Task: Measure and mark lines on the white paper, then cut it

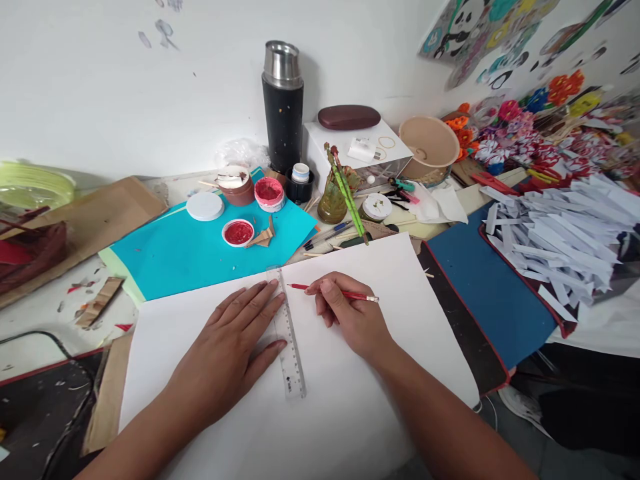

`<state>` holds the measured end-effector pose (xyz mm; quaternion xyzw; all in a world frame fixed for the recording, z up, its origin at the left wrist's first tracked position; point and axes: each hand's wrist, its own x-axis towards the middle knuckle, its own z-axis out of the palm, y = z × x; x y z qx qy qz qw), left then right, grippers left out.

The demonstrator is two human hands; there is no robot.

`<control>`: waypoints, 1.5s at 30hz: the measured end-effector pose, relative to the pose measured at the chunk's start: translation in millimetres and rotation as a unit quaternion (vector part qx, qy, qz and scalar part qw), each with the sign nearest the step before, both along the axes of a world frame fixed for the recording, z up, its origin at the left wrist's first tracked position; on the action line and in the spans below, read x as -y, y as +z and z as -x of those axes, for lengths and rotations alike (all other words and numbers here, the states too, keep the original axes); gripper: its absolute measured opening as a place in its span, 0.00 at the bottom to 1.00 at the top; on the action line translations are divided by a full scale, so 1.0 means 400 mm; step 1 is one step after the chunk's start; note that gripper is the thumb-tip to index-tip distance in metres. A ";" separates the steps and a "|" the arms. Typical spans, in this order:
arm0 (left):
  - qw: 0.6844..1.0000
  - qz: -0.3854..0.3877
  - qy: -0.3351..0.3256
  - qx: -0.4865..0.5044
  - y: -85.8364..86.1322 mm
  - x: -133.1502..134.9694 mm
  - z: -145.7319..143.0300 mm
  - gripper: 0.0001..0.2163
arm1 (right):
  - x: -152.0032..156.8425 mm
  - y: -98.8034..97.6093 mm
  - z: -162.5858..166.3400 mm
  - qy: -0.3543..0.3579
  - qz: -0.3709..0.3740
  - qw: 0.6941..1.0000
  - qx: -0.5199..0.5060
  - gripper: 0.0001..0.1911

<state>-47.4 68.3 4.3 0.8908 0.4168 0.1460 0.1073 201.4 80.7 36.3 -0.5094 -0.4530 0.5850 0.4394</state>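
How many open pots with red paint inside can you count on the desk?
2. One small white pot of red paint sits on the blue paper; a second pot stands behind it, beside the brown jar. Clutter may hide more.

Bright, even daylight over my desk; soft shadows under my hands [235, 347]. Centre sharp; edges bent by wide lens, corners slightly blurred.
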 end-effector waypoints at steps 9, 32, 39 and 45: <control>1.000 -0.007 -0.003 -0.006 -0.001 0.001 0.000 0.33 | 0.003 -0.004 0.000 0.003 -0.007 1.000 -0.003 0.24; 0.999 -0.033 0.006 -0.001 -0.026 0.004 -0.001 0.30 | -0.021 0.007 0.009 0.008 -0.006 1.000 0.015 0.25; 0.999 -0.043 0.005 -0.012 -0.029 0.001 -0.003 0.30 | -0.055 0.007 0.024 -0.010 -0.031 0.999 0.024 0.27; 0.999 -0.049 0.005 -0.008 -0.034 0.002 -0.003 0.30 | -0.069 -0.018 0.028 -0.031 -0.032 0.998 0.034 0.27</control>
